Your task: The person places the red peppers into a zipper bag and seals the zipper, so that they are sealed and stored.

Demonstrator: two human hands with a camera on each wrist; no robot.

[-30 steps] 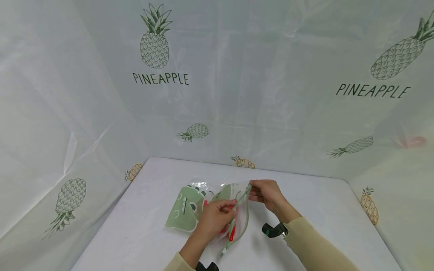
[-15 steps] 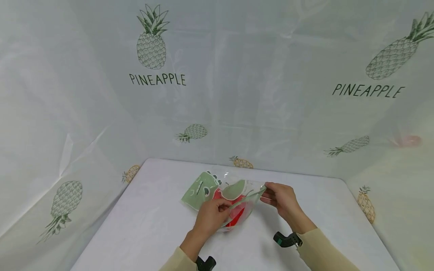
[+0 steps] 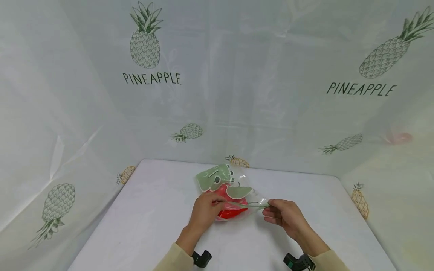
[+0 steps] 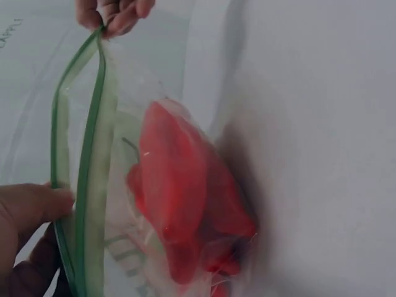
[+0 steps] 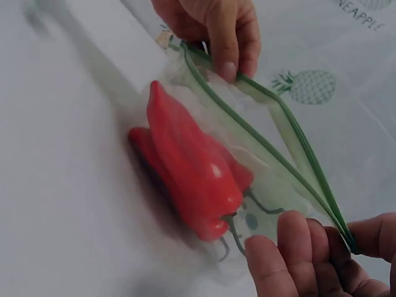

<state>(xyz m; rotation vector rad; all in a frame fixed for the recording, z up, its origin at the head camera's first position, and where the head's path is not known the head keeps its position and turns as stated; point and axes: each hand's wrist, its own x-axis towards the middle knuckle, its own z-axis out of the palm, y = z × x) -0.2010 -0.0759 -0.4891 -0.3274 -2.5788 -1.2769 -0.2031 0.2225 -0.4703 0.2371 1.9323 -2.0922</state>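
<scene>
A clear zip bag [image 3: 239,193] with a green cartoon print holds several red peppers [image 5: 195,167] with green stems. My left hand [image 3: 204,210] pinches the left part of the bag's mouth, its thumb [image 4: 59,204] against one green zip strip. At the opposite corner, my right hand [image 3: 286,216] pinches the strips where they meet between thumb and forefinger; its other fingers are bent below. Between the hands the two zip strips [image 5: 272,154] stand apart, so the mouth gapes. The bag's body leans away from me on the table.
The white table [image 3: 142,210] spreads out around the bag. A pale curtain [image 3: 237,94] printed with pineapples hangs behind it and at both sides. Black wrist cameras [image 3: 202,259] sit below the hands.
The bag has turned and shifted away and right, its mouth now running across in front of me. My right hand has moved right and nearer me; the left still holds its end.
</scene>
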